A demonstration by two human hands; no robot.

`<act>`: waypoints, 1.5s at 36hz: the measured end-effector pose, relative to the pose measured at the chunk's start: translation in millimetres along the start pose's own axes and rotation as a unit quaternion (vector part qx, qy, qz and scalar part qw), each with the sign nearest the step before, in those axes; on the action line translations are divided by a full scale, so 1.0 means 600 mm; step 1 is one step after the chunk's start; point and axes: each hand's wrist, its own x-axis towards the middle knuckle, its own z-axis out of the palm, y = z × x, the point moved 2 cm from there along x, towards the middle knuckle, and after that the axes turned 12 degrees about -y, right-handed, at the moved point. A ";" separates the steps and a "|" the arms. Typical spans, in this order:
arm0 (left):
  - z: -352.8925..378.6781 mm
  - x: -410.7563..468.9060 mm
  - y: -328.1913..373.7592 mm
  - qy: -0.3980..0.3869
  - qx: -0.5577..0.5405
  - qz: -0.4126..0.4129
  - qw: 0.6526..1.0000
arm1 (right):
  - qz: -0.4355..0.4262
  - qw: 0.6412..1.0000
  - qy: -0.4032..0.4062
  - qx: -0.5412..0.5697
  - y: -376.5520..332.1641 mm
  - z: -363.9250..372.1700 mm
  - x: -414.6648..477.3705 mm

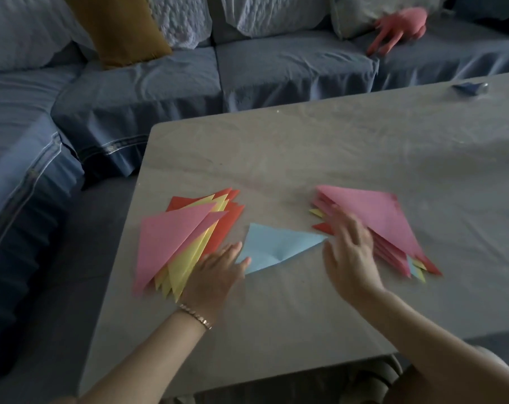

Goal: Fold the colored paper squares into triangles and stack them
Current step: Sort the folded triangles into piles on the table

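Observation:
A light blue paper (276, 247), folded into a triangle, lies flat on the grey table (305, 158) between my hands. My left hand (215, 275) rests with its fingertips on the blue triangle's left corner, fingers spread. My right hand (349, 252) is blurred, fingers apart, just right of the triangle's right tip and over the edge of the right pile. To the left sits a fanned pile of folded triangles (177, 243), pink on top, then yellow and red. On the right lies a pile of paper (375, 220) with pink on top.
A blue sofa (189, 83) wraps around the table's far and left sides, with a mustard cushion (122, 27) and a pink soft toy (399, 27). A small dark blue object (470, 88) lies at the table's far right.

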 end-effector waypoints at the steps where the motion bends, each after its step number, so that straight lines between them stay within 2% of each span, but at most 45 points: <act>1: 0.008 0.001 -0.003 -0.032 0.008 -0.010 0.999 | -0.027 0.998 -0.058 -0.004 -0.007 0.013 -0.006; 2: 0.013 0.002 -0.004 -0.069 0.001 -0.031 0.997 | -0.040 0.990 -0.138 -0.014 -0.014 0.026 -0.013; 4: 0.011 -0.001 -0.004 -0.130 -0.027 -0.083 0.988 | -0.041 0.950 -0.307 -0.039 -0.019 0.053 -0.031; 5: 0.010 -0.005 -0.007 -0.146 -0.032 -0.103 0.983 | -0.052 0.932 -0.354 -0.066 -0.020 0.066 -0.039; 7: 0.008 -0.010 -0.013 -0.183 -0.070 -0.159 0.968 | -0.073 0.913 -0.384 -0.113 -0.026 0.079 -0.049; 11: 0.002 -0.013 0.004 -0.140 -0.110 -0.173 0.969 | -0.064 0.914 -0.379 -0.127 -0.052 0.088 -0.044; 14: 0.002 -0.005 0.037 -0.115 -0.104 -0.148 0.977 | -0.070 0.915 -0.361 -0.166 -0.072 0.098 -0.029; 18: 0.035 0.021 0.080 -0.162 -0.107 -0.110 0.975 | -0.076 0.909 -0.370 -0.177 -0.068 0.124 -0.014; 23: 0.050 0.014 0.093 -0.214 -0.108 -0.172 0.955 | -0.071 0.897 -0.385 -0.208 -0.042 0.126 -0.014; 25: 0.047 0.008 0.096 -0.231 -0.104 -0.156 0.955 | -0.053 0.900 -0.376 -0.213 -0.028 0.118 -0.018; 27: 0.042 0.000 0.094 -0.231 -0.127 -0.146 0.953 | -0.043 0.898 -0.381 -0.216 -0.016 0.108 -0.017; 28: 0.041 -0.003 0.090 -0.228 -0.122 -0.148 0.955 | -0.055 0.901 -0.378 -0.205 -0.009 0.104 -0.016; 31: 0.041 -0.017 0.074 -0.229 -0.112 -0.165 0.953 | -0.023 0.915 -0.357 -0.186 0.021 0.085 -0.019; 36: 0.041 -0.046 0.051 -0.245 -0.126 -0.190 0.942 | 0.029 0.908 -0.363 -0.208 0.061 0.065 -0.024; 43: 0.014 -0.061 0.050 -0.278 -0.124 -0.232 0.924 | 0.078 0.913 -0.341 -0.212 0.035 0.062 -0.023; 45: -0.002 -0.061 0.048 -0.257 -0.156 -0.244 0.922 | 0.088 0.921 -0.305 -0.227 0.021 0.061 -0.007; 47: -0.024 -0.057 0.036 -0.162 -0.217 -0.252 0.929 | 0.101 0.930 -0.269 -0.231 0.005 0.056 0.018; 50: -0.054 -0.046 -0.007 -0.003 -0.204 -0.273 0.940 | 0.121 0.932 -0.284 -0.190 -0.013 0.060 0.053; 51: -0.059 -0.043 -0.027 0.012 -0.199 -0.290 0.936 | 0.128 0.929 -0.301 -0.173 -0.017 0.064 0.062; 54: -0.053 -0.035 -0.085 -0.036 -0.176 -0.366 0.913 | 0.177 0.913 -0.343 -0.132 -0.023 0.072 0.082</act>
